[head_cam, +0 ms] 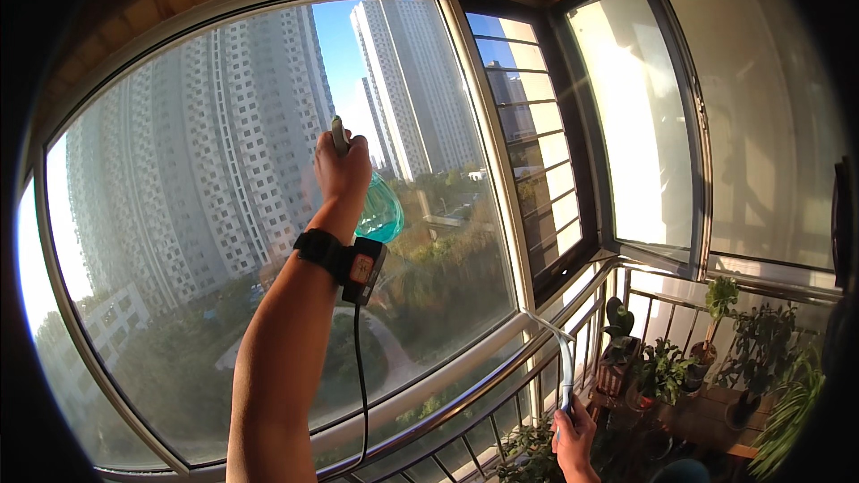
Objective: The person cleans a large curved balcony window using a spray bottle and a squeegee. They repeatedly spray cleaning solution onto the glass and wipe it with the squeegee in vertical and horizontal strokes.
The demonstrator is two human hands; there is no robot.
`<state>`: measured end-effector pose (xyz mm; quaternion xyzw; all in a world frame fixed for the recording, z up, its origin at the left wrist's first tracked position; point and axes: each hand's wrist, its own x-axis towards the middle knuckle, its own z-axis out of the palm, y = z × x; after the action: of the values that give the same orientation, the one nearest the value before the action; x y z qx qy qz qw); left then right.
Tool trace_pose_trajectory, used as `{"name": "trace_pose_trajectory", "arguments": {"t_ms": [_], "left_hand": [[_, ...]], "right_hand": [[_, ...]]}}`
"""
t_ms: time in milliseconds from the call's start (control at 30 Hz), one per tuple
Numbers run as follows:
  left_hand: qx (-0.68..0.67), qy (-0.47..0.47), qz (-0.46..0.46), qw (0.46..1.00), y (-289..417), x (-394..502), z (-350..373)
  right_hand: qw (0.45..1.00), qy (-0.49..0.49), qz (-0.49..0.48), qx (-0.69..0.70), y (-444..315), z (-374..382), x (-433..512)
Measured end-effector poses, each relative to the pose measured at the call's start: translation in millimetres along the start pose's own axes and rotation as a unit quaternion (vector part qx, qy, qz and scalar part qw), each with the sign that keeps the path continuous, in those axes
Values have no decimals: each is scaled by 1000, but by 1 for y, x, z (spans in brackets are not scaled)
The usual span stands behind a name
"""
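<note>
Raised before the large window pane, my left hand grips a spray bottle by its neck. The bottle is clear with blue-green liquid in it, and its grey spray head shows above my fingers. A black wristband with a small boxed device and a cable is on my left wrist. Lower right, my right hand is closed around the light blue handle of a long tool. Its thin far end reaches the rail and window sill; what kind of tool it is, I cannot tell.
A metal railing runs below the window. At the right, a dark-framed casement window stands swung inward beside a barred opening. Several potted plants stand on a wooden surface at the lower right.
</note>
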<state>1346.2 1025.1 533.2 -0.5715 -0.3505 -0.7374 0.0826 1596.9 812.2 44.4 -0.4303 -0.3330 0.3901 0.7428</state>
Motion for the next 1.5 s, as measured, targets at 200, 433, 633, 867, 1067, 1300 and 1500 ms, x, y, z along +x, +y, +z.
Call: {"name": "trace_pose_trajectory", "arguments": {"t_ms": [200,433,633,867,1067,1300,1500], "left_hand": [[129,55,-53,989,47,26,38],[176,48,-50,982,48,22,83],[157,34,-41,986,39,-3,129],[144,42,25,988,43,2,155],[160,-13,16,987,42,15,175],[86,-40,81,992,25,8,199],[4,-77,22,997,-3,-18,178]], "right_hand": [[994,65,-74,-43,13,-44,45],[996,80,-23,22,5,-91,75],[991,117,-65,-31,17,-114,79],[984,121,-83,-100,46,-145,92],[985,128,-61,-101,49,-152,97],[987,125,-78,-59,38,-133,104],[995,97,3,1,14,-116,111]]}}
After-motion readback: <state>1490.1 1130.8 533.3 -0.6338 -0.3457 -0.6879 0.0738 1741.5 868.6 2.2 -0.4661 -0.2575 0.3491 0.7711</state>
